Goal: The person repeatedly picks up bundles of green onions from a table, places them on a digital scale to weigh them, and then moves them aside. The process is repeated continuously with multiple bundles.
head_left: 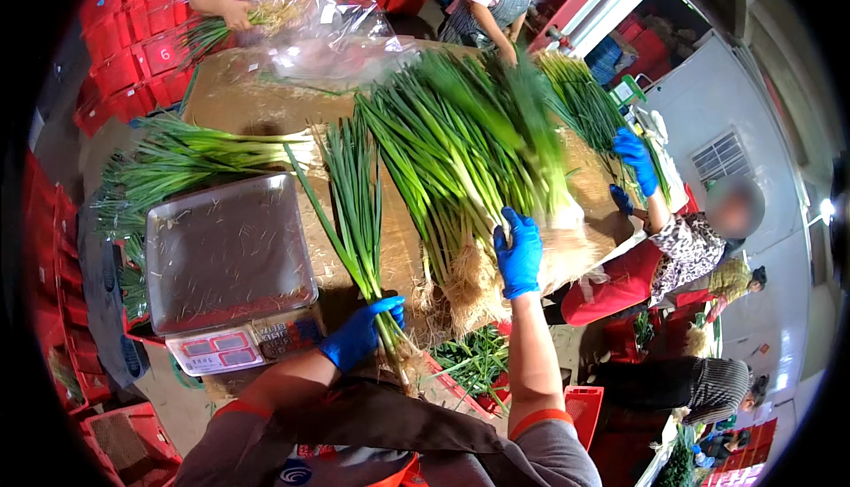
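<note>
My left hand [365, 331], in a blue glove, is closed around the lower stems of a small bunch of green leafy stalks [358, 228], like garlic greens or leeks. The roots hang below the hand. My right hand [519, 251], also gloved in blue, touches the pale stems at the edge of a large heap of the same greens [438, 155]; whether its fingers grip any is unclear. The heap's roots [475, 281] point towards me. To the left, a digital scale [219, 351] with a metal tray [229, 254] holds only root scraps.
Another bunch [219, 155] lies behind the scale on the worktable [265, 108]. Clear plastic bags [332, 29] are at the far edge. Co-workers stand across and to the right, one with blue gloves [637, 158] near more greens [584, 98]. Red crates [133, 447] stand around the table.
</note>
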The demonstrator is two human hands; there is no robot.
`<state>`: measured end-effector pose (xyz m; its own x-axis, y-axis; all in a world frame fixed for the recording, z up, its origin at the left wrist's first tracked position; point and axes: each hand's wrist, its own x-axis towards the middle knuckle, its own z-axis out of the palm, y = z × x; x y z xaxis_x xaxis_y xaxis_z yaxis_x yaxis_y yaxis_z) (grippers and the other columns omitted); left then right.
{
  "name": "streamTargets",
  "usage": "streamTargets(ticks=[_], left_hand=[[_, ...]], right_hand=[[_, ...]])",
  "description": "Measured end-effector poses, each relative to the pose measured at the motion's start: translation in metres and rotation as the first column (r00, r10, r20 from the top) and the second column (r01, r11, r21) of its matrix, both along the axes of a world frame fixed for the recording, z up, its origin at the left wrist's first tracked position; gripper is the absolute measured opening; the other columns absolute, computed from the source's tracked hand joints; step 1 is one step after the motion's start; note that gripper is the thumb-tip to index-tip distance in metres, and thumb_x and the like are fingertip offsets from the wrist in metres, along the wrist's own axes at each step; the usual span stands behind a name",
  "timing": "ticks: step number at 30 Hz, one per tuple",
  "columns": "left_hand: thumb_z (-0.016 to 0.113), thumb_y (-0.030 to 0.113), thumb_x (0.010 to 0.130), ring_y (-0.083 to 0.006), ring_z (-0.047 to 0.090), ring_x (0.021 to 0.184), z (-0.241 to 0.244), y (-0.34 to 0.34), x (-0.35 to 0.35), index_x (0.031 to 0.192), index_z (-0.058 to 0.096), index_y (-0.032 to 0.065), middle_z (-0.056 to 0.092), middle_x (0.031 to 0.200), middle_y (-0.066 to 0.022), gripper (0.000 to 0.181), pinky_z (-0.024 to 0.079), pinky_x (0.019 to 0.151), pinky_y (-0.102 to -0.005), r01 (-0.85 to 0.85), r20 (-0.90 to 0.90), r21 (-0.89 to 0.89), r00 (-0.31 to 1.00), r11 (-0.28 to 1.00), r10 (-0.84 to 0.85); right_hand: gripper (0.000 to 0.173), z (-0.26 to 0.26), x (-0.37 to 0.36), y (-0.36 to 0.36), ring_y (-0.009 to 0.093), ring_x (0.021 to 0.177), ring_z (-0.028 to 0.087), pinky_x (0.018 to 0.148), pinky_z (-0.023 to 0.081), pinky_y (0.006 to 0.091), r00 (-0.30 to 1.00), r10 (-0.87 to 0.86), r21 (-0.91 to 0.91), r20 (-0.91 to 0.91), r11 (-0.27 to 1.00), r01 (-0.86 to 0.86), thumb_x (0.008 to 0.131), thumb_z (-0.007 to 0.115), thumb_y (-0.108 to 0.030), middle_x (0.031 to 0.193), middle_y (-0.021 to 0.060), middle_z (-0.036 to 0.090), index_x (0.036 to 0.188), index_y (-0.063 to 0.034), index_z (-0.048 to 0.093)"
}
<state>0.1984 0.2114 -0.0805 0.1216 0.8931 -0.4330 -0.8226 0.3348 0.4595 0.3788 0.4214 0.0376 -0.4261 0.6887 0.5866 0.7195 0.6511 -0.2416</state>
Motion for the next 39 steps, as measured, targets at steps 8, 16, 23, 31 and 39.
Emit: streamTargets(ticks=[8,16,23,31,39], left_hand=[[0.061,0.023,0.088,-0.0198,0.059,0.086,-0.041,-0.001,0.002,0.119,0.053,-0.0055,0.06,0.091,-0.0079,0.043,0.051,0.082,-0.0363,-0.067,0.177,0.002,0.982,0.998,0.065],[0.063,0.024,0.087,-0.02,0.058,0.083,-0.05,-0.002,0.007,0.119,0.053,-0.0041,0.059,0.088,-0.0069,0.044,0.051,0.081,-0.0357,-0.102,0.185,-0.033,0.977,0.994,0.107],[0.066,0.026,0.085,-0.0164,0.058,0.079,-0.036,0.002,0.005,0.108,0.062,0.002,0.058,0.083,-0.0039,0.034,0.05,0.078,-0.0314,-0.053,0.153,-0.117,0.986,0.992,0.07],[0.067,0.024,0.084,-0.0177,0.06,0.079,-0.047,0.004,0.01,0.101,0.063,0.0023,0.062,0.085,-0.0063,0.028,0.05,0.077,-0.0323,-0.087,0.249,-0.054,0.964,0.995,0.098],[0.061,0.024,0.089,-0.0175,0.061,0.082,-0.054,-0.003,-0.003,0.113,0.058,0.0,0.063,0.092,-0.0068,0.034,0.051,0.08,-0.0332,-0.079,0.314,0.063,0.948,0.995,0.055]], right_hand=[[0.07,0.023,-0.006,0.028,0.037,0.115,0.043,0.095,0.036,0.0479,0.925,-0.194,0.022,0.327,0.98,0.198,0.072,0.071,-0.036,0.129,0.0176,0.047,0.132,-0.0089,0.047],[0.085,-0.021,-0.051,0.02,0.034,0.106,0.049,0.09,0.039,0.046,0.871,-0.085,-0.062,0.483,0.989,0.131,0.073,0.064,-0.059,0.117,0.0172,0.055,0.133,-0.0022,0.043],[0.062,-0.115,-0.082,0.031,0.028,0.1,0.05,0.085,0.039,0.0499,0.635,-0.279,0.195,0.72,0.96,0.2,0.081,0.058,-0.032,0.105,0.012,0.054,0.133,-0.0037,0.042],[0.076,-0.165,-0.08,0.011,0.028,0.084,0.054,0.078,0.042,0.0436,0.691,-0.144,0.026,0.708,0.984,0.178,0.077,0.062,-0.028,0.095,0.0128,0.056,0.139,0.0008,0.031],[0.061,-0.08,-0.07,-0.007,0.026,0.105,0.06,0.088,0.049,0.03,0.98,0.154,-0.895,-0.127,0.408,-0.18,0.078,0.068,-0.011,0.122,0.0178,0.059,0.134,-0.0014,0.044]])
